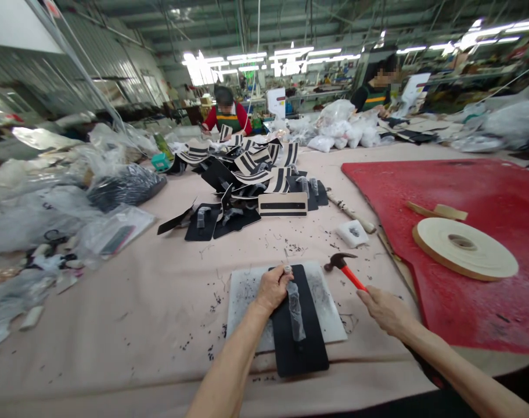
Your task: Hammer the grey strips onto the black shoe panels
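Observation:
A black flat piece [301, 342] lies on a grey-white cutting slab [329, 313] in front of me, with a grey strap [296, 310] lying along its middle. My left hand [272, 288] is closed around a small metal punch [287, 269] held upright at the piece's far end. My right hand [384, 309] grips the red handle of a hammer [345, 268], whose dark head sits just right of the slab's far corner.
A heap of black and striped pieces [247, 180] lies mid-table. A red mat [473, 191] on the right carries a roll of beige tape [464, 247]. Plastic bags [50, 197] crowd the left edge. Two people work at the far end. Small black punchings dot the tabletop.

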`<action>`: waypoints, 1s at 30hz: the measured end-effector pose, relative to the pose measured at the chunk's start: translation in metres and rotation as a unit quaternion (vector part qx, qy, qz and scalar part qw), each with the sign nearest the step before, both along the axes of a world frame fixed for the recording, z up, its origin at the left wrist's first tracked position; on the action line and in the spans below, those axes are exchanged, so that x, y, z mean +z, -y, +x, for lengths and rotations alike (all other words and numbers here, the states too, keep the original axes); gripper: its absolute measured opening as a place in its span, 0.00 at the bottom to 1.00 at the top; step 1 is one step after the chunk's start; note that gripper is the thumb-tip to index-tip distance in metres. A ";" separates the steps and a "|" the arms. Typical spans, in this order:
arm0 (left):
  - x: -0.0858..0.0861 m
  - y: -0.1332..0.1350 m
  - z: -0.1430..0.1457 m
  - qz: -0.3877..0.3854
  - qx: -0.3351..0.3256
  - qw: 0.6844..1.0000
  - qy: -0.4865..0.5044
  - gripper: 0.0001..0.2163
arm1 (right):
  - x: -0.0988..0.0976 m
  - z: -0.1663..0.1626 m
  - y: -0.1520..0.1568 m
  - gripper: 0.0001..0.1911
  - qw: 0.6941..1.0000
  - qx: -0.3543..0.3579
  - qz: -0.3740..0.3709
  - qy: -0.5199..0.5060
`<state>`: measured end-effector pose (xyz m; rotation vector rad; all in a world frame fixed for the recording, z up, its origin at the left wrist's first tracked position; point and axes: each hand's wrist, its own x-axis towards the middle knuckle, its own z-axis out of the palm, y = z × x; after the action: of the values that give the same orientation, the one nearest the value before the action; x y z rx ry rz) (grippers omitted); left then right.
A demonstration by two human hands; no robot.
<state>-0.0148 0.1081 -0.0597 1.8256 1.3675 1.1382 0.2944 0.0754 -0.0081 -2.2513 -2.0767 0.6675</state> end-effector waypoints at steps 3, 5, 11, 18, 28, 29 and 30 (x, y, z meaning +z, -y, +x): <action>0.001 0.001 0.001 0.000 0.006 1.000 0.008 0.06 | -0.021 -0.010 0.004 0.13 0.986 0.046 0.140 0.081; 0.003 0.002 0.001 -0.002 0.009 1.000 0.014 0.06 | -0.024 -0.038 0.009 0.17 0.969 0.094 0.230 0.017; 0.011 -0.001 0.003 -0.036 0.040 0.996 0.072 0.06 | -0.026 -0.139 0.015 0.27 0.933 0.247 0.206 -0.163; 0.012 -0.009 -0.007 -0.089 0.225 0.915 0.323 0.17 | -0.046 -0.140 -0.003 0.19 0.929 0.195 0.237 -0.208; 0.013 0.059 -0.056 -0.018 0.302 0.950 0.079 0.14 | 0.066 -0.221 -0.046 0.20 0.897 0.055 0.323 -0.296; 0.013 0.060 -0.055 -0.022 0.302 0.950 0.075 0.15 | 0.072 -0.249 -0.030 0.20 0.899 0.148 0.285 -0.297; 0.013 0.060 -0.055 -0.024 0.305 0.949 0.071 0.17 | 0.074 -0.275 -0.013 0.20 0.896 0.244 0.240 -0.284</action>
<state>-0.0696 0.0479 -0.0471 1.2754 1.9168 1.4855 0.0192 0.0882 0.0661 -1.1099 -2.1609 0.6237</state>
